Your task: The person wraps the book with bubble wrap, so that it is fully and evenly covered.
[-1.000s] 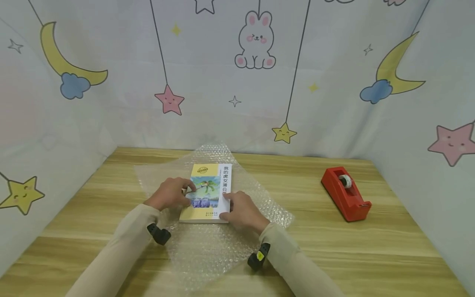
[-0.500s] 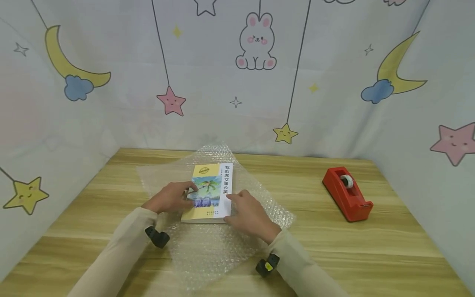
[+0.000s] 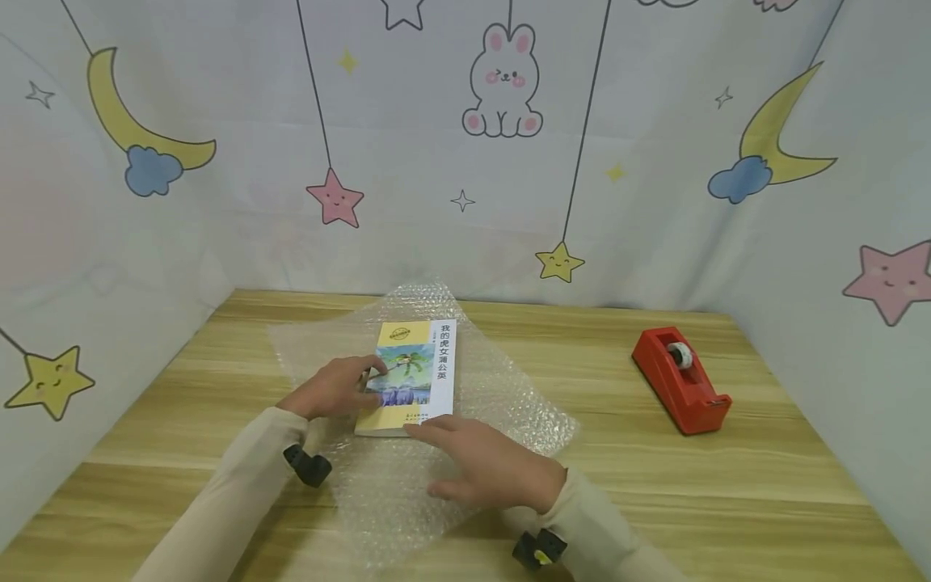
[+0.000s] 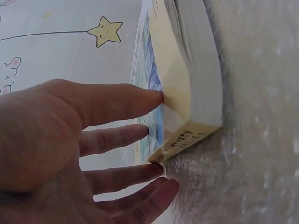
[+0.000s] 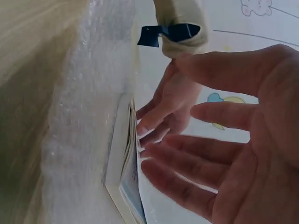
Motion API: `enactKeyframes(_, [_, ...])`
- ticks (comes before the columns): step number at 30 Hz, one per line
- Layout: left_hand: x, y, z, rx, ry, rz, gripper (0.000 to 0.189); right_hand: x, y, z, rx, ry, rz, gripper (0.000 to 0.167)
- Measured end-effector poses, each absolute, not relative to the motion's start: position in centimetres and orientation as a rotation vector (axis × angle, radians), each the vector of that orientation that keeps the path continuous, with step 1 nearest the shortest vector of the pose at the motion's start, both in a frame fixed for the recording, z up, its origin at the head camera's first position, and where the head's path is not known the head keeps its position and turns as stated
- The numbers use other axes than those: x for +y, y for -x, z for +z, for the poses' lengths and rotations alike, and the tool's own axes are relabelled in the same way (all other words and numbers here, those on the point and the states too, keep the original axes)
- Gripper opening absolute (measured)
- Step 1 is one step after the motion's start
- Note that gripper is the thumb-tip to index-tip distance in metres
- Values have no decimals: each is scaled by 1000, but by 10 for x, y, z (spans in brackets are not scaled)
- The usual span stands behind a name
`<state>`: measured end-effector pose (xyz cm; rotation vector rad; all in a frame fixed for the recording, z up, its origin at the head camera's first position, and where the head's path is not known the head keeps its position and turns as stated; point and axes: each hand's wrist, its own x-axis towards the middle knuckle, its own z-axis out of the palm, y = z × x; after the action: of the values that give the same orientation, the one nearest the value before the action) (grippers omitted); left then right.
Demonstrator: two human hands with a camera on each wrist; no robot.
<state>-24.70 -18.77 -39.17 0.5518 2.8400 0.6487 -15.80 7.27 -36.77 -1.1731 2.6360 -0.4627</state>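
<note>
A paperback book [image 3: 407, 416] with a yellow and white cover lies face up on a sheet of bubble wrap [image 3: 393, 501]. On its left side rests my left hand [image 3: 330, 388]. In the left wrist view the thumb [image 4: 140, 100] and a finger touch the cover, while other fingers reach down past the spine edge; none curls round the book. My right hand [image 3: 494, 465] is over the book's near right corner, fingers extended and holding nothing. Seen from the right wrist, its fingers [image 5: 187, 163] are spread beside the book; contact there is hard to tell.
A red tape dispenser [image 3: 680, 380] with a roll of clear tape stands to the right on the wooden table [image 3: 618, 485]. Behind and at both sides hangs a white curtain [image 3: 407, 242] printed with stars, moons and a rabbit.
My right hand has left the book's right edge and moved toward me, its fingers straightening. The left hand keeps its place on the book, which has barely shifted.
</note>
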Motion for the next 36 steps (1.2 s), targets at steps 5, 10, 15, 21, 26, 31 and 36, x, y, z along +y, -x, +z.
enactKeyframes(5, [-188,248,-393,2836,-546,656,41,70,149,-369,2629,1303,-437,65])
enactKeyframes(10, [-189,249,-393,2845,-557,640,40,69,140,-377,2635,1440,-270,68])
enactKeyframes(15, [-189,249,-391,2837,-548,640,41,69,132,-389,2593,1604,-84,72])
enactKeyframes(21, [-189,250,-391,2818,-521,653,43,68,126,-396,2588,1614,1,75])
enactKeyframes(26, [-189,250,-392,2810,-524,656,43,65,124,-397,2623,1598,7,70])
enactKeyframes(31, [-191,249,-393,2805,-540,662,43,62,121,-400,2648,1614,21,68])
enactKeyframes(36, [-195,249,-393,2785,-588,662,44,60,118,-402,2657,1600,28,65])
